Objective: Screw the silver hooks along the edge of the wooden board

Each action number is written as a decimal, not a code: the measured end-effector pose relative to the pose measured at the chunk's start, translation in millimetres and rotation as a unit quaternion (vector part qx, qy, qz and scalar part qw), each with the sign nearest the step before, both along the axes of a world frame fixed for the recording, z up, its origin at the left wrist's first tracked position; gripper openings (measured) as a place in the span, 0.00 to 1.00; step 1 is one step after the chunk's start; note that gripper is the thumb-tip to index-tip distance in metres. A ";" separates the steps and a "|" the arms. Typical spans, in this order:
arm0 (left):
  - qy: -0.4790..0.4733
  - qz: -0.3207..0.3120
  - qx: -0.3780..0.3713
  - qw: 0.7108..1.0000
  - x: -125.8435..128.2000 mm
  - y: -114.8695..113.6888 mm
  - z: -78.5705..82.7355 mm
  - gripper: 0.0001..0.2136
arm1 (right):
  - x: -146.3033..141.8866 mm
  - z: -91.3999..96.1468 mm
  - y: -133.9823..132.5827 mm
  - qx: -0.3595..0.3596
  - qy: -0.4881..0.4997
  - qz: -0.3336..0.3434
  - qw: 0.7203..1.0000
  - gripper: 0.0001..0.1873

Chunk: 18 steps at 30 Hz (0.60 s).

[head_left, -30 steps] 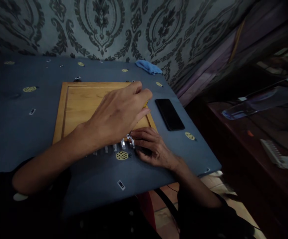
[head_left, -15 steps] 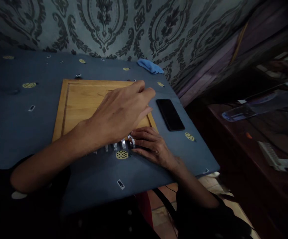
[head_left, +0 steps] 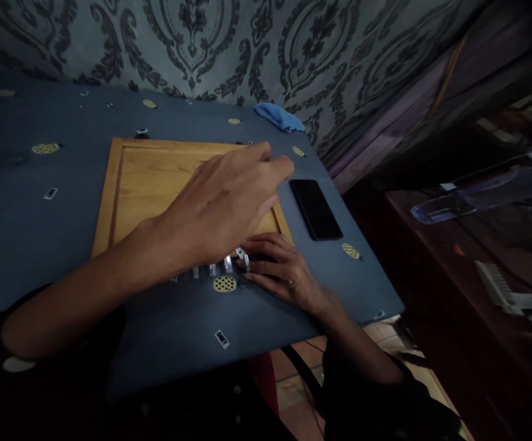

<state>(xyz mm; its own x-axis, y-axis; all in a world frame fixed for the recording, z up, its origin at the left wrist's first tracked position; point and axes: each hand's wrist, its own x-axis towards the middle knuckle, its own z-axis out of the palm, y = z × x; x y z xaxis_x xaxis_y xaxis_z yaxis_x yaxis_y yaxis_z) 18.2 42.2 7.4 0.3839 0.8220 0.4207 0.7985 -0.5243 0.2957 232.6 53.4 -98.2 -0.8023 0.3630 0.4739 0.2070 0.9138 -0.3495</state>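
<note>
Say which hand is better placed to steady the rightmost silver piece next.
Probably the right hand: it is close beside that silver piece, while the left hand is over the wooden board.

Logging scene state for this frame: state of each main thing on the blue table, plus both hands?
Wooden board: lying flat, partly hidden.
Silver metal pieces: in a row at the board's near edge, some hidden.
Phone: lying flat, upper face dark, nothing lit.
Blue cloth: crumpled.
Left hand: fingers curled above the board, grip hidden.
Right hand: fingers at the rightmost visible metal piece.
</note>
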 end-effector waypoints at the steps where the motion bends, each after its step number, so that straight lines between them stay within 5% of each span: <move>1: -0.002 0.001 0.000 1.000 0.2 -0.1 0.1 0.09 | 0.1 0.0 0.0 -0.001 0.001 0.001 1.000 0.09; 18: -0.039 0.008 -0.068 0.997 -0.4 -2.2 12.1 0.07 | 0.1 -1.0 0.5 -0.003 0.004 0.001 1.000 0.09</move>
<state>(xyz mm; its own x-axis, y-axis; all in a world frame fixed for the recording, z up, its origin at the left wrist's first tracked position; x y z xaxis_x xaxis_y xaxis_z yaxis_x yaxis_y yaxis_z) 17.7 39.9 19.4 0.3401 0.8794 0.3331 0.7782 -0.4620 0.4253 232.7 53.9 -99.2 -0.7989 0.3652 0.4779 0.2028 0.9116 -0.3575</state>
